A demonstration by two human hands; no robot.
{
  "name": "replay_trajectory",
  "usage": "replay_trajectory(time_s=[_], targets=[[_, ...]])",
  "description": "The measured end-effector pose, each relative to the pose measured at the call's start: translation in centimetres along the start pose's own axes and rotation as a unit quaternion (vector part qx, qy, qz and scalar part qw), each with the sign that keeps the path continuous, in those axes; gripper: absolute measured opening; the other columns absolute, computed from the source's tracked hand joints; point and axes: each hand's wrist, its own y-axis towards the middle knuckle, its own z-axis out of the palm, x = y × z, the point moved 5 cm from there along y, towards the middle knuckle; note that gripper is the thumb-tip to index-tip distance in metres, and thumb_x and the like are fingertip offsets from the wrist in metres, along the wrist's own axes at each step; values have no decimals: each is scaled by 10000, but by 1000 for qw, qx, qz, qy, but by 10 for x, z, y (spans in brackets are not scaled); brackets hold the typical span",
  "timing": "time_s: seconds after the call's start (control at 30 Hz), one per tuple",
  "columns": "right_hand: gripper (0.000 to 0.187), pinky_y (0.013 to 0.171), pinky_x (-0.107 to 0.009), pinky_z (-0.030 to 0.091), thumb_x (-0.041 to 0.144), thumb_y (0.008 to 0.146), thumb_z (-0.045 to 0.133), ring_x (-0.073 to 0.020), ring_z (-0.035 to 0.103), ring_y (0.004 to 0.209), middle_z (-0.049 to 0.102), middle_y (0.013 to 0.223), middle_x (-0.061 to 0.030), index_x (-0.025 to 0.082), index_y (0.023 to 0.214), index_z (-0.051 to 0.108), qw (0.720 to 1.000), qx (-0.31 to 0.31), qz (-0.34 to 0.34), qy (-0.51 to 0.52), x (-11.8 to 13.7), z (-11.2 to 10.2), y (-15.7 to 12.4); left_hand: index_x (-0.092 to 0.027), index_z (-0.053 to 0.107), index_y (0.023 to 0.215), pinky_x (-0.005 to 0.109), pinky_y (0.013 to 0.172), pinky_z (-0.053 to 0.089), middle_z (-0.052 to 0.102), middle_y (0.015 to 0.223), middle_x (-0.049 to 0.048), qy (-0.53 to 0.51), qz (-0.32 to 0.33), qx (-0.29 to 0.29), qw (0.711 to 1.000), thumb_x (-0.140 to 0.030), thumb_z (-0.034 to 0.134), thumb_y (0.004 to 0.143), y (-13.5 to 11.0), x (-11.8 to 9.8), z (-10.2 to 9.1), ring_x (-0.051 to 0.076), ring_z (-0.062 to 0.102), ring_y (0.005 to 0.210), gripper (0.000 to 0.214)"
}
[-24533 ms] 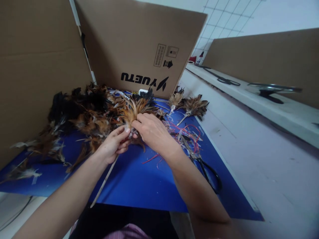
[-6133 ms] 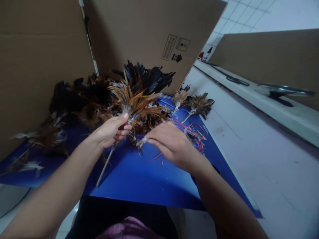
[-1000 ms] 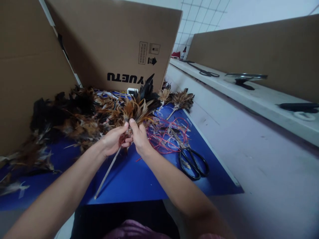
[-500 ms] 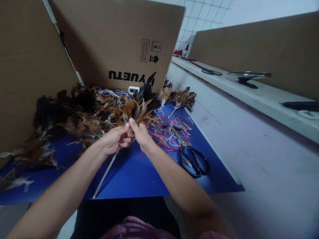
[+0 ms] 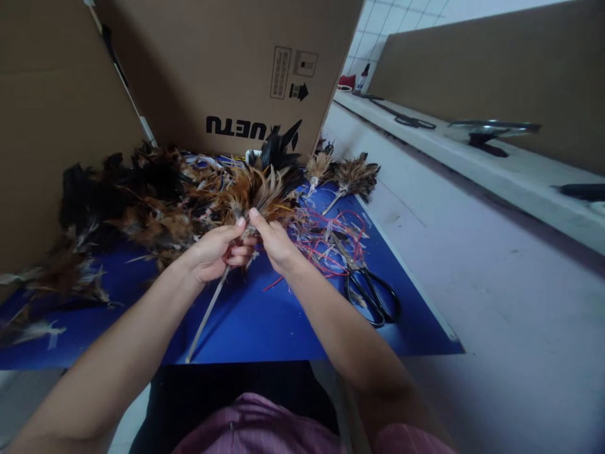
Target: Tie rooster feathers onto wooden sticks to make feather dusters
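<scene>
My left hand grips a thin stick topped with a bunch of brown and black feathers. The stick slants down towards me over the blue mat. My right hand pinches the base of the same feather bunch, thumb against my left thumb. A large heap of loose dark and brown feathers lies on the mat to the left of both hands.
Black scissors lie on the mat to the right, beside a tangle of red and white strings. Two small finished feather bunches lie at the mat's far corner. Cardboard walls stand behind and left. A white bench runs along the right.
Both hands stay together at the base of the feather bunch; the bunch has lifted slightly and the view has tipped a little.
</scene>
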Motion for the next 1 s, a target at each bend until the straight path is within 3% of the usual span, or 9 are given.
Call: replay_trajectory(time_s=[0.13,0.27,0.33,0.5,0.6,0.67,0.8,0.87,1.0], targets=[[284,811,-292,506,429,816,608,-145,627,892,703,884,-16,186,941,686,998,45,-31,-33,9,-16,1,-123,513,723,119,334,209,426,615,-8,-17,10,-18,1000,-277,458,930,-8,-18,-3,25,311,397,264],[160,773,-315,485,164,754,654,-133,609,737,695,809,-5,177,906,701,972,61,-51,-223,3,-36,-1,-142,451,666,131,330,203,411,613,-8,-46,44,-57,996,-282,384,958,-18,-42,-12,26,294,396,331],[211,798,-327,470,60,758,595,-140,610,770,692,851,-17,183,884,711,927,118,-88,-344,-2,-33,-5,-149,440,657,136,330,199,399,603,-12,-53,64,-71,994,-295,351,969,-22,-53,-17,29,289,392,356],[281,886,-369,423,30,790,558,-207,565,958,645,977,-94,174,986,700,766,238,-175,-570,-16,-5,-17,-152,450,666,135,340,198,405,603,-14,-72,93,-79,990,-328,373,968,-26,-64,-28,28,312,400,357],[189,843,-357,419,75,823,556,-203,548,905,614,916,-96,168,899,701,725,241,-168,-623,-20,0,-16,-155,441,662,135,339,190,406,605,-14,-86,90,-87,988,-325,393,962,-26,-63,-29,27,303,400,348],[167,812,-329,424,65,814,556,-177,552,871,608,895,-72,168,840,684,756,231,-157,-591,-18,-3,-13,-156,433,661,134,334,184,402,602,-15,-87,84,-90,989,-322,382,965,-25,-62,-28,25,286,397,350],[83,715,-282,455,115,782,588,-124,574,738,643,802,-9,175,810,639,907,169,-97,-373,-4,-19,-7,-154,439,680,131,326,194,400,601,-16,-83,74,-91,990,-322,374,965,-21,-57,-27,24,277,391,337],[28,610,-251,453,187,767,623,-105,563,621,640,689,14,175,791,616,960,130,-38,-244,3,-26,-5,-153,439,676,132,320,198,404,602,-15,-75,71,-83,991,-324,398,955,-18,-54,-28,23,275,385,330],[154,478,-202,418,210,672,706,-91,571,525,640,610,25,172,757,583,993,72,28,-92,17,-30,-7,-149,427,662,124,313,204,409,601,-13,-52,65,-78,993,-293,408,947,-13,-46,-28,22,281,381,320]])
